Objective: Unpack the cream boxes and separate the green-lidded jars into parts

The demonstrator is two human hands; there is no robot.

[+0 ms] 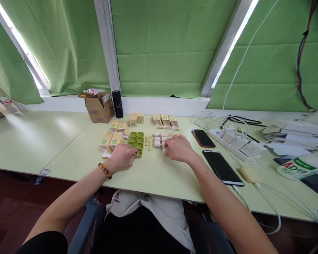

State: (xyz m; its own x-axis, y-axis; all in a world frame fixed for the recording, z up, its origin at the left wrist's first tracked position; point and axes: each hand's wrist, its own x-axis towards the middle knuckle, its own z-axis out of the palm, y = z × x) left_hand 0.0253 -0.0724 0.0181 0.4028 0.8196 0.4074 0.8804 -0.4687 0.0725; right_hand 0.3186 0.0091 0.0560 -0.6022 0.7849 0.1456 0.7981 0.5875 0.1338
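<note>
My left hand (123, 155) is closed, its fingertips on the nearest small green square tray (139, 153). Several more green trays (140, 139) stand in two columns just behind it. My right hand (179, 148) pinches a pale pink cylinder (164, 151) at the near end of a group of similar cylinders (157, 141). Between the trays and the cylinders lie small yellow squares (147, 139). Small clear pieces (172, 134), partly hidden by my right hand, sit behind the cylinders. Open tan cartons (116, 140) with green labels stand beyond my left hand.
More tan cartons (165, 121) stand farther back, near a cardboard box (99, 107) and a black cylinder (117, 104). To the right lie two phones (203, 138), a power strip (235, 144), tangled white cables and a white bottle (303, 165).
</note>
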